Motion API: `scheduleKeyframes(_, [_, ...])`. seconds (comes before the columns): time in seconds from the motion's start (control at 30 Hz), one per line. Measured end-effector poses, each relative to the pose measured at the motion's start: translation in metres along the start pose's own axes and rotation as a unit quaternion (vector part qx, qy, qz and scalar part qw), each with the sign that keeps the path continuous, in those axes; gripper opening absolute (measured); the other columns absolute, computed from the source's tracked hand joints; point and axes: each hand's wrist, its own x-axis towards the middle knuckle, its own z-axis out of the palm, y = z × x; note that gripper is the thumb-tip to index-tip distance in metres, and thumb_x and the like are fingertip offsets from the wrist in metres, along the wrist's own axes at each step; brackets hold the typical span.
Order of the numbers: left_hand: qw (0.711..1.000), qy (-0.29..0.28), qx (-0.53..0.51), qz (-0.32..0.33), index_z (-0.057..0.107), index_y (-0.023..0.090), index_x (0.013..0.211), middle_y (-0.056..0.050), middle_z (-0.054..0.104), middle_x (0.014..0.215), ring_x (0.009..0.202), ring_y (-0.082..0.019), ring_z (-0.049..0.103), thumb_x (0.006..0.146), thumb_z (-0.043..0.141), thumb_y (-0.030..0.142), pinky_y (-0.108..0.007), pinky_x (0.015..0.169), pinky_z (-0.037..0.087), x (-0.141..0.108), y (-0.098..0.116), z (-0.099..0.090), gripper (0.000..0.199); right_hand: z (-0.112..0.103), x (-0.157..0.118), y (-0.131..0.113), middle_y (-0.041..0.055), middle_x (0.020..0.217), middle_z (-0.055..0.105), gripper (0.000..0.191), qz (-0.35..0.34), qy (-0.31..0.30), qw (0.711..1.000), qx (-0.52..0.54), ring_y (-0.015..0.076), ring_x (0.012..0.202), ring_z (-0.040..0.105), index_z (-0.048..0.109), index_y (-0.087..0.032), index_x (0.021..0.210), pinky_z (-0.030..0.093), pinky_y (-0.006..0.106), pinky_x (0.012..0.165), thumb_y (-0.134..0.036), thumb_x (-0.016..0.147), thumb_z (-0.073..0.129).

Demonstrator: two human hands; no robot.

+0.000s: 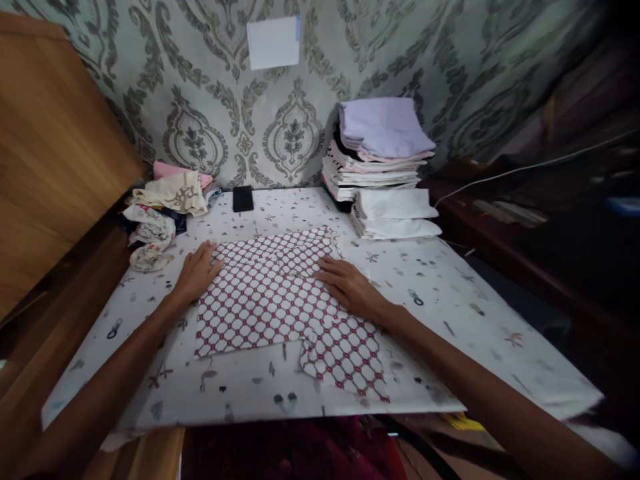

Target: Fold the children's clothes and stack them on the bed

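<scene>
Evidently the cloth [265,300], white with a dark lattice and red dots, is light and soft; I judge it limp, likely to crease or slip on the patterned table cover [440,360], and hardly fragile. It lies spread before me in the middle of the table, one flap reaching toward me at lower right. My left hand [197,270] rests palm down at its upper left edge, fingers extended; my right hand [353,288] lies flattened on its right side. Neither grips anything. I'd take it by opposite edges. I can read no brand or label; the wall paper [273,43] shows no legible writing.
</scene>
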Motion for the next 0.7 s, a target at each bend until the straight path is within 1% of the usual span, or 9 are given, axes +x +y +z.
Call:
scheduleKeyframes(0.07, [0.999, -0.007, -0.014, 0.042, 0.042, 0.014, 0.146, -0.019, 0.034, 0.161, 0.150, -0.032, 0.030, 0.099, 0.032, 0.050, -0.056, 0.120, 0.024, -0.013, -0.001, -0.005, 0.060, -0.007, -0.029, -0.014, 0.0099, 0.142, 0.060, 0.037, 0.023, 0.007, 1.000, 0.010, 0.0299, 0.139, 0.048, 0.069, -0.026, 0.126, 0.041, 0.056, 0.114, -0.031, 0.099, 0.043])
scheduleKeyframes(0.13, [0.994, -0.016, -0.028, 0.101, 0.047, 0.017, 0.142, -0.017, 0.037, 0.160, 0.148, -0.032, 0.032, 0.099, 0.034, 0.052, -0.056, 0.120, 0.024, -0.028, 0.000, -0.012, 0.057, -0.013, -0.056, -0.025, 0.0094, 0.140, 0.061, 0.036, 0.062, 0.023, 0.998, 0.010, 0.0299, 0.138, 0.049, 0.070, -0.027, 0.123, 0.043, 0.056, 0.113, -0.031, 0.099, 0.045])
scheduleKeyframes(0.23, [0.976, -0.049, -0.052, 0.204, 0.051, 0.022, 0.140, -0.012, 0.043, 0.157, 0.145, -0.029, 0.038, 0.099, 0.039, 0.054, -0.053, 0.121, 0.026, -0.055, 0.005, -0.026, 0.053, -0.020, -0.087, -0.034, 0.0096, 0.137, 0.064, 0.035, 0.107, 0.037, 0.994, 0.003, 0.0290, 0.133, 0.055, 0.072, -0.029, 0.119, 0.049, 0.054, 0.109, -0.029, 0.098, 0.045])
scheduleKeyframes(0.3, [0.960, -0.078, -0.067, 0.261, 0.053, 0.026, 0.140, -0.009, 0.046, 0.155, 0.142, -0.028, 0.042, 0.097, 0.046, 0.054, -0.049, 0.119, 0.032, -0.072, 0.008, -0.034, 0.052, -0.025, -0.103, -0.040, 0.0104, 0.137, 0.063, 0.035, 0.125, 0.035, 0.992, -0.012, 0.0275, 0.128, 0.059, 0.071, -0.029, 0.119, 0.052, 0.051, 0.105, -0.027, 0.098, 0.043])
scheduleKeyframes(0.4, [0.939, -0.105, -0.071, 0.320, 0.056, 0.030, 0.139, -0.008, 0.053, 0.149, 0.134, -0.029, 0.049, 0.089, 0.060, 0.056, -0.046, 0.112, 0.043, -0.096, 0.007, -0.038, 0.056, -0.034, -0.117, -0.051, 0.0120, 0.137, 0.062, 0.038, 0.139, 0.019, 0.989, -0.044, 0.0254, 0.125, 0.061, 0.069, -0.027, 0.122, 0.055, 0.046, 0.102, -0.021, 0.097, 0.042])
scheduleKeyframes(0.47, [0.931, -0.102, -0.056, 0.345, 0.057, 0.031, 0.139, -0.007, 0.056, 0.145, 0.130, -0.029, 0.053, 0.086, 0.064, 0.055, -0.045, 0.109, 0.045, -0.109, 0.003, -0.035, 0.058, -0.040, -0.122, -0.059, 0.0123, 0.130, 0.065, 0.040, 0.153, -0.008, 0.986, -0.059, 0.0250, 0.119, 0.064, 0.066, -0.027, 0.127, 0.057, 0.044, 0.098, -0.019, 0.094, 0.044])
scheduleKeyframes(0.57, [0.927, -0.068, -0.034, 0.366, 0.059, 0.031, 0.136, -0.006, 0.060, 0.140, 0.125, -0.028, 0.056, 0.089, 0.063, 0.048, -0.044, 0.108, 0.046, -0.123, -0.005, -0.029, 0.050, -0.049, -0.125, -0.072, 0.0104, 0.118, 0.067, 0.043, 0.179, -0.063, 0.980, -0.053, 0.0239, 0.106, 0.068, 0.060, -0.029, 0.136, 0.059, 0.041, 0.091, -0.023, 0.094, 0.048])
scheduleKeyframes(0.63, [0.927, -0.050, -0.029, 0.370, 0.062, 0.030, 0.131, -0.005, 0.062, 0.138, 0.123, -0.026, 0.058, 0.092, 0.058, 0.040, -0.043, 0.106, 0.048, -0.128, -0.010, -0.024, 0.040, -0.054, -0.127, -0.079, 0.0092, 0.120, 0.066, 0.043, 0.181, -0.083, 0.979, -0.036, 0.0228, 0.105, 0.068, 0.057, -0.031, 0.138, 0.058, 0.039, 0.091, -0.026, 0.096, 0.047])
scheduleKeyframes(0.7, [0.928, -0.040, -0.029, 0.368, 0.065, 0.029, 0.125, -0.004, 0.064, 0.135, 0.120, -0.025, 0.059, 0.095, 0.051, 0.033, -0.042, 0.103, 0.050, -0.130, -0.013, -0.020, 0.033, -0.057, -0.129, -0.084, 0.0081, 0.121, 0.064, 0.039, 0.172, -0.092, 0.981, -0.016, 0.0214, 0.106, 0.067, 0.059, -0.033, 0.135, 0.057, 0.036, 0.090, -0.028, 0.099, 0.046])
